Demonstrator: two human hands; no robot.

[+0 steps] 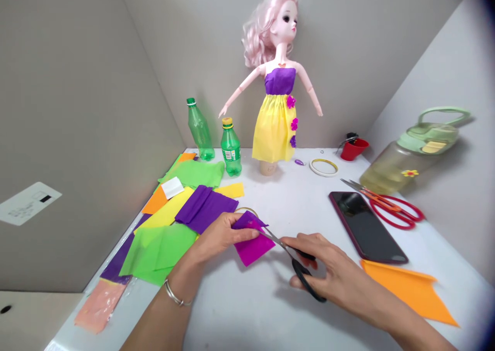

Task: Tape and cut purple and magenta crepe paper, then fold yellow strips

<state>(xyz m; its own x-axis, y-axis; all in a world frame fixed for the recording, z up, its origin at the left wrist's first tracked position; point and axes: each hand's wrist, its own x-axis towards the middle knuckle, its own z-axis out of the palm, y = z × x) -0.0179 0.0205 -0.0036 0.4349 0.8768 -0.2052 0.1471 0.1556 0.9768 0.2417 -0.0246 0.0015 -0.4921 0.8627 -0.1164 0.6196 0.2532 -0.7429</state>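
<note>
Between the thumb and fingers of my left hand (222, 237) is a magenta square (253, 249) of thin material, with a purple piece (247, 220) on top of it. My right hand (328, 263) grips black-handled scissors (305, 277). Their blades point left and reach the edge of the purple and magenta pieces. Whether the blades are cutting into the material, I cannot tell. A folded purple cloth (209, 206) lies just behind my left hand. Farther back stands a doll (280, 83) in a purple top and yellow skirt, with flowers down one side.
Green, yellow and orange fabric pieces (162, 253) spread along the left. Two green bottles (231, 152) stand behind them. At right are a phone (365, 224), red-handled scissors (398, 212), a water bottle (406, 152), a tape roll (324, 167), a red cup (353, 149) and orange fabric (410, 291).
</note>
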